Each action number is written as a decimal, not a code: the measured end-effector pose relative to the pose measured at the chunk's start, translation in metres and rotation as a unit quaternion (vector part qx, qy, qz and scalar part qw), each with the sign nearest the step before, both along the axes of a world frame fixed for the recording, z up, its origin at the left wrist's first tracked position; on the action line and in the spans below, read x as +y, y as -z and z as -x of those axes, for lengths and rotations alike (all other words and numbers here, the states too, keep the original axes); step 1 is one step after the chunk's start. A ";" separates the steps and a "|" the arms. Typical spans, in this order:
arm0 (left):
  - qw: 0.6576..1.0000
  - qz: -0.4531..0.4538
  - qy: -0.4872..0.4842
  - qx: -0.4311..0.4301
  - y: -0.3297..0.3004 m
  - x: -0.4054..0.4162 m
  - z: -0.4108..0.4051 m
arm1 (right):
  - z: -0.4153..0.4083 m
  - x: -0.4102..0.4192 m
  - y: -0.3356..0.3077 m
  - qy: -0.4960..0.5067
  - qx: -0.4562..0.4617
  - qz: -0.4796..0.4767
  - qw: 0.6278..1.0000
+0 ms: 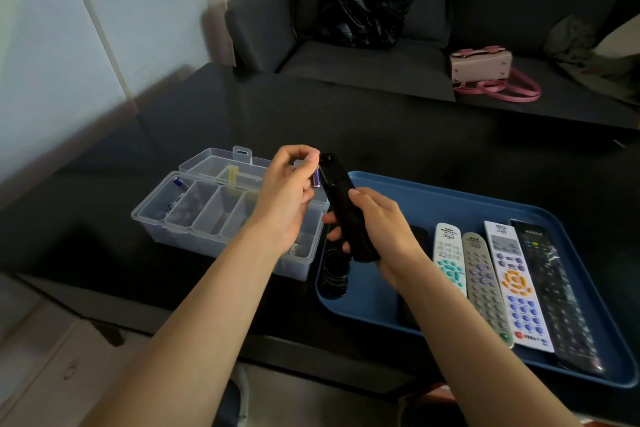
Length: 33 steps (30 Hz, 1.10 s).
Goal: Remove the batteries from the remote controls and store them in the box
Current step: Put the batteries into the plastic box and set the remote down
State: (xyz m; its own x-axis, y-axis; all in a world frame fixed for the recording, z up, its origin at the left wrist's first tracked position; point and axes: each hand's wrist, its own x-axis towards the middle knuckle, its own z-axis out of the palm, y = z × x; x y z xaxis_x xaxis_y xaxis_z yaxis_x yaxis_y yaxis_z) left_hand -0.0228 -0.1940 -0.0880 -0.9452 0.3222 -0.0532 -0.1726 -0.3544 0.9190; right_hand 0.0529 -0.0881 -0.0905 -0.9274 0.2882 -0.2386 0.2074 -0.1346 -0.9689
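Observation:
My right hand [375, 232] grips a black remote [341, 198] upright above the left end of the blue tray [450, 194]. My left hand [289, 187] pinches a purple battery [316, 178] right beside the remote's top end. Behind my left hand stands the clear plastic box [194, 215], lid open, divided into several compartments. A purple battery [180, 184] lies in its leftmost compartment, and others show dimly. Several remotes lie side by side on the tray: a white one [450, 260], a grey one [485, 284], a white one with orange buttons [516, 284] and a black one [554, 291].
The box and tray rest on a dark glossy table [311, 107]. A black round-buttoned remote [334, 270] lies at the tray's left end. Beyond the table a dark sofa [363, 55] holds a black plastic bag [360, 10] and a pink handbag [485, 69].

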 end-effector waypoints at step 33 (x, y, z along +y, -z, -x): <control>0.802 0.399 -0.166 0.412 0.013 0.003 0.000 | -0.007 -0.004 -0.001 0.014 0.051 -0.080 0.995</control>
State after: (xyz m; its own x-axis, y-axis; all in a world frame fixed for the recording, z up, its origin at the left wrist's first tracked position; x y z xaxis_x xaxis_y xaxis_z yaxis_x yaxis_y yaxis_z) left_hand -0.0231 -0.1911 -0.1006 -0.7923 0.2185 0.5697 0.5917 0.5026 0.6303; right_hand 0.0597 -0.0918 -0.0897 -0.9352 0.3415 -0.0934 0.1059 0.0183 -0.9942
